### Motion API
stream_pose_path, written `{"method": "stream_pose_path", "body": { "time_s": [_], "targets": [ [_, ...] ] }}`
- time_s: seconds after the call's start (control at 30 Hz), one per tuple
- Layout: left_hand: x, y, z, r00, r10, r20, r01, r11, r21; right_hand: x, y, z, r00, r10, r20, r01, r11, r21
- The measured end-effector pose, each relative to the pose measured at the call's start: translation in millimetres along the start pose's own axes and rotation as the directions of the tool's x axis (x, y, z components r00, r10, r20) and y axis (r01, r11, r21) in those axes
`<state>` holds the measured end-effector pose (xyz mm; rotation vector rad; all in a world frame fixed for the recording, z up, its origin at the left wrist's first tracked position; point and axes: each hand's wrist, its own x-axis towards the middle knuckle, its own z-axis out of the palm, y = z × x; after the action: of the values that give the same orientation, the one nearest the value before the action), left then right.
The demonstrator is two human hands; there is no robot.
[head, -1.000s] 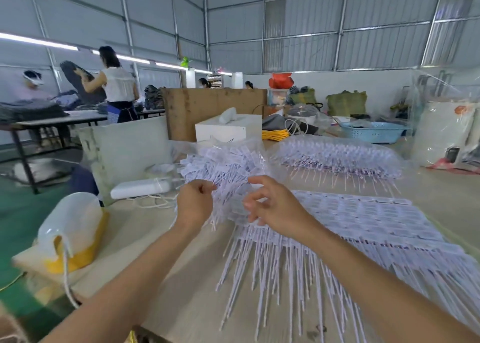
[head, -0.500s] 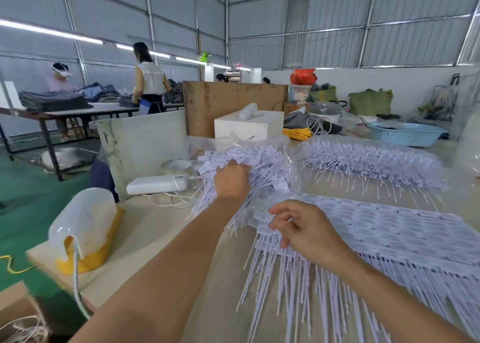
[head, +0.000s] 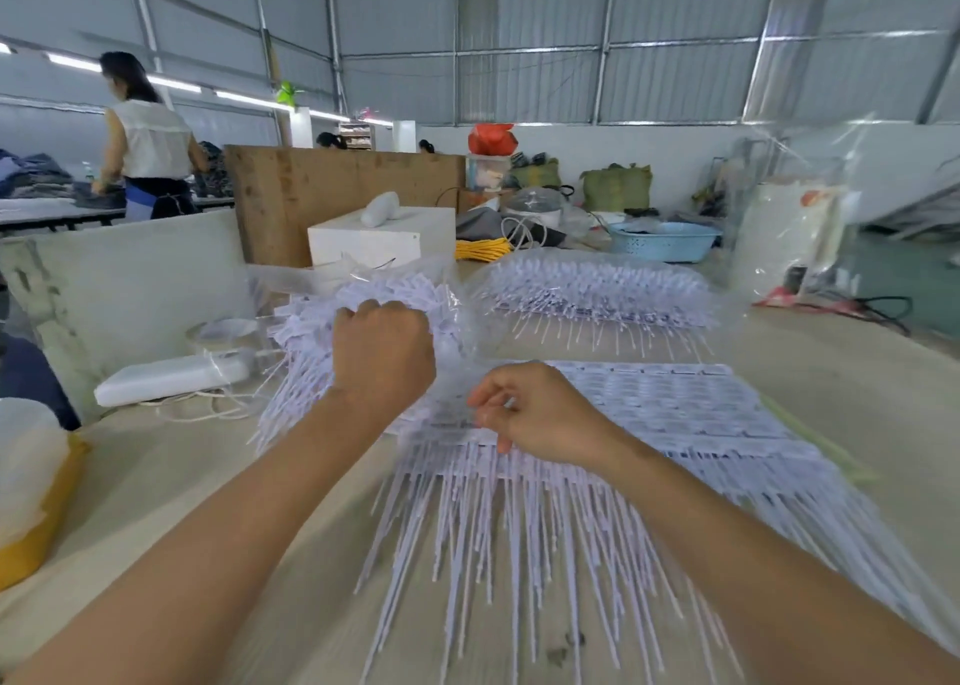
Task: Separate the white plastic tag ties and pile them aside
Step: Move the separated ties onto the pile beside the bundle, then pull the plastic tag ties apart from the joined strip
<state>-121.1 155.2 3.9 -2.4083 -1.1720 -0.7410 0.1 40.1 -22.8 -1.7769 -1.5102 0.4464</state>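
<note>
Nearest the camera, the long tails of the uncut tag sheets fan toward the table edge. These joined white plastic tag ties lie flat in overlapping rows across the middle of the table, and a large share looks unseparated. At their near-left corner the right hand sits with fingers curled, pinching the edge of the top row; how many ties it holds cannot be told. Just beyond and to the left, the left hand is clenched knuckles-up at the loose pile of separated ties, partly inside a clear plastic bag; whether it holds any is hidden. Farther back, a second bagged bundle of ties rests untouched. Judgement: work is partway, with considerable stock remaining.
</note>
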Motion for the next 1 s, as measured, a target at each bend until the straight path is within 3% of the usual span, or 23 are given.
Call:
{"method": "stream_pose_path", "body": {
  "time_s": [0.07,0.13,0.23,0.37,0.5,0.63,0.83,0.93,1.0],
  "targets": [
    [-13,23,-14,0.990,0.141,-0.011,-0.139,0.953,-0.270,-14,16,-28,0.998,0.036,-0.055,-0.037,0.999,-0.027],
    [-24,49,-23,0.960,0.279,0.017,-0.225,0.809,-0.544,-32,36,-60,0.985,0.075,-0.158,-0.080,0.996,-0.029],
    [-31,89,-23,0.888,0.456,0.050,-0.284,0.632,-0.721,-62,68,-104,0.930,0.150,-0.336,-0.201,0.972,-0.123],
    [-29,135,-1,0.805,0.583,0.113,-0.363,0.634,-0.683,-93,105,-141,0.877,0.206,-0.433,-0.374,0.859,-0.350],
    [-24,161,18,0.740,0.628,0.240,-0.392,0.693,-0.605,-109,125,-151,0.874,0.349,-0.339,-0.460,0.821,-0.339],
    [-19,164,27,0.766,0.595,0.243,-0.362,0.712,-0.601,-113,130,-160,0.889,0.384,-0.248,-0.456,0.783,-0.423],
    [0,155,7,0.794,0.596,0.122,-0.335,0.596,-0.730,-120,127,-173,0.899,0.348,-0.266,-0.435,0.783,-0.445],
    [7,154,-1,0.772,0.621,0.136,-0.265,0.508,-0.819,-127,118,-185,0.907,0.283,-0.313,-0.381,0.868,-0.319],
    [6,154,-3,0.721,0.663,0.200,-0.220,0.492,-0.842,-136,110,-191,0.911,0.269,-0.313,-0.305,0.950,-0.071]
  ]
}}
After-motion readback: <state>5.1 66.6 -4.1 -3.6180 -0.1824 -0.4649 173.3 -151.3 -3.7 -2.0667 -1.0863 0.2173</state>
